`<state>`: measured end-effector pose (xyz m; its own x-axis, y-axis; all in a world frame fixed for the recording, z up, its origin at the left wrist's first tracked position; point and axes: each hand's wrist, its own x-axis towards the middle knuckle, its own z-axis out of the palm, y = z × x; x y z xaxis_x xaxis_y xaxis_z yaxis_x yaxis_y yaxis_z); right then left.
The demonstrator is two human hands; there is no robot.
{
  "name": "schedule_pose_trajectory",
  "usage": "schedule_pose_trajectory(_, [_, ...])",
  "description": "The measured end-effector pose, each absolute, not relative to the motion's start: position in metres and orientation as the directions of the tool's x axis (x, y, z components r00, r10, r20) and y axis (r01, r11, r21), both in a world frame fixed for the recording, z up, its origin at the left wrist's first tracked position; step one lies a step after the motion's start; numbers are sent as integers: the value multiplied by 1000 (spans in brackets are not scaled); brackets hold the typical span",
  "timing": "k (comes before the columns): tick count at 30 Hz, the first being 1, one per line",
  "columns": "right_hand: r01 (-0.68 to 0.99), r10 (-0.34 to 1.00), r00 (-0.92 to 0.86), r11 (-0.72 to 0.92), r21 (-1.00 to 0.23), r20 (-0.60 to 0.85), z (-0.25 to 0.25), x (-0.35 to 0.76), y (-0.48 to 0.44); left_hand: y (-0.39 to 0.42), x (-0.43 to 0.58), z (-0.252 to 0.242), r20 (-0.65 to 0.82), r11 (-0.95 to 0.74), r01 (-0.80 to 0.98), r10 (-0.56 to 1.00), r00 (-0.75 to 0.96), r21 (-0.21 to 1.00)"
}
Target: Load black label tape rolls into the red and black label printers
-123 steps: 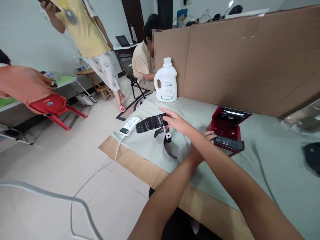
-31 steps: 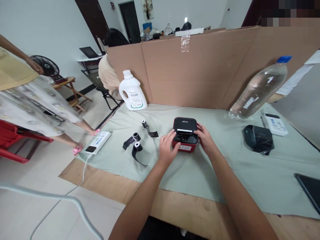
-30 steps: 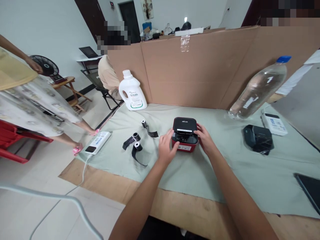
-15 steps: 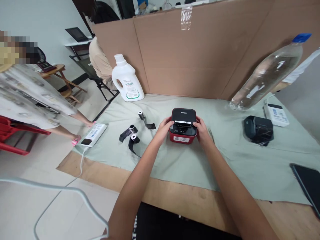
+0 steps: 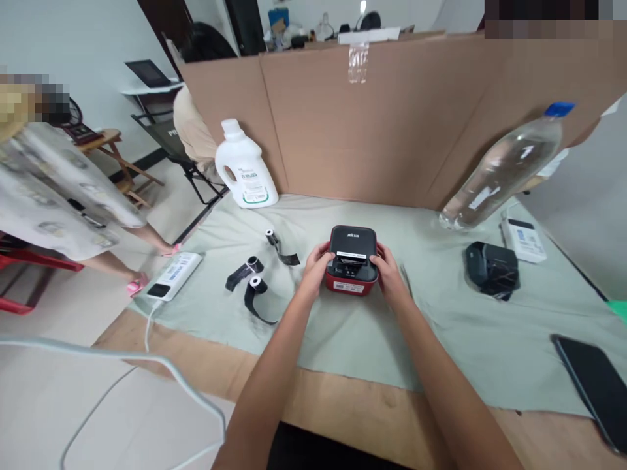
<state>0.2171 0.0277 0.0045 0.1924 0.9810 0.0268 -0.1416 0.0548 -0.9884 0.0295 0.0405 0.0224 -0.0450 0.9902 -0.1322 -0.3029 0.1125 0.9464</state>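
Red at the base and black on top, a small boxy plastic printer (image 5: 351,264) sits on the pale green cloth (image 5: 343,333) spread over the wooden desk (image 5: 353,398), clasped between the person's two hands. The left hand (image 5: 315,264) cups its left side and the right hand (image 5: 388,274) its right, each half closed with the fingers bent against the casing and the thumbs up near the front edge of the lid. A few seconds ago that lid stood open, showing the red inside, and the right hand was stretched across to a black strip. Now the lid lies flat and shut, and both hands have come in from a looser touch at the front corners to a square hold on the flanks, so the handling is of a closed case. To the left of the left hand, near but apart, lie three small paper rolls trailing black strips (image 5: 255,290), and beyond them a white power strip (image 5: 174,275) at the cloth's edge. Well off to the right of the right hand rest a black rounded device (image 5: 491,267) and a clear plastic bottle with a blue cap (image 5: 499,173), which leans against the brown cardboard wall (image 5: 392,124). A white detergent jug (image 5: 245,168) stands far beyond the left hand.
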Motion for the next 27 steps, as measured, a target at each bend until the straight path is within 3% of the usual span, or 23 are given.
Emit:
schedule_pose_trajectory(3, [-66,980,191,70,-995,56,3,222,9,34,32,22,-66,28,-243,986,-152,970])
schedule_pose_trajectory(7, [109,987,36,155,-982,160,-8,229,-16,26,36,22,-71,26,-267,984,-162,963])
schedule_pose_trajectory(11, [396,954,-46,289,-871,295,0,224,-20,28,32,33,-109,54,-297,979,-171,953])
schedule_pose_trajectory(13, [464,921,-89,376,-802,380,17,215,-12,34,21,48,-88,29,-303,979,-185,953])
schedule_pose_trajectory(17, [433,857,-173,508,-744,485,68,177,24,58,-24,97,6,-72,-282,974,-227,957])
schedule_pose_trajectory(21, [300,850,-200,526,-796,487,105,105,76,95,-94,135,164,-226,-176,936,-310,958])
schedule_pose_trajectory(27, [228,856,-309,490,-841,415,90,-13,153,148,-195,116,130,-213,-130,874,-468,968])
